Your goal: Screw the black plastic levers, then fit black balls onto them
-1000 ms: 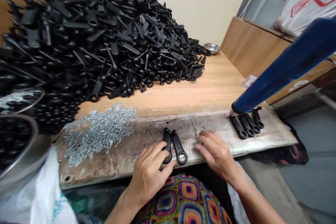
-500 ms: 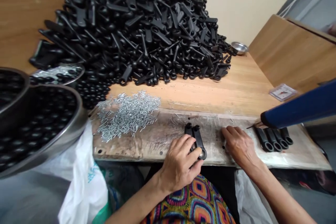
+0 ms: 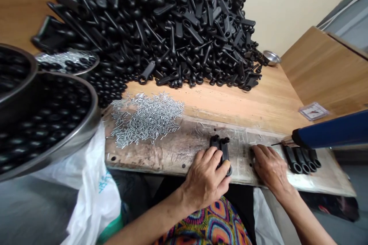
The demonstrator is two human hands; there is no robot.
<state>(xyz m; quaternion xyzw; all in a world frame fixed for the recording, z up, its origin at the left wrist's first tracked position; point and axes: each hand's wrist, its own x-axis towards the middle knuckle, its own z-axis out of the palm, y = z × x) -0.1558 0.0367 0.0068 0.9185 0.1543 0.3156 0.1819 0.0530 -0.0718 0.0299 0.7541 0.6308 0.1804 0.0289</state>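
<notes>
My left hand point(image 3: 205, 176) is closed around the lower part of two black plastic crank handles point(image 3: 225, 148), which lie side by side on the worn work board point(image 3: 169, 153). Each of them has a small knob end pointing away from me and a round ring end near the board's front edge. My right hand point(image 3: 270, 166) rests on the board further right with its fingers curled. Its fingertips are turned down, so what they hold, if anything, is hidden. Just beyond it, the thin tip of a blue power tool point(image 3: 333, 128) reaches in over a row of several black handles point(image 3: 291, 159).
A tall heap of black handles point(image 3: 178, 26) covers the back of the table. Small metal pins point(image 3: 149, 118) lie piled on the board's left part. Metal bowls of black knobs point(image 3: 92, 107) stand at left. A small steel bowl point(image 3: 271, 58) and a square dial point(image 3: 313, 111) are at right.
The view has shifted and turned a little, moving the hands slightly right in the picture. Both hands keep nearly the same places on the board, and the left still grips the two handles.
</notes>
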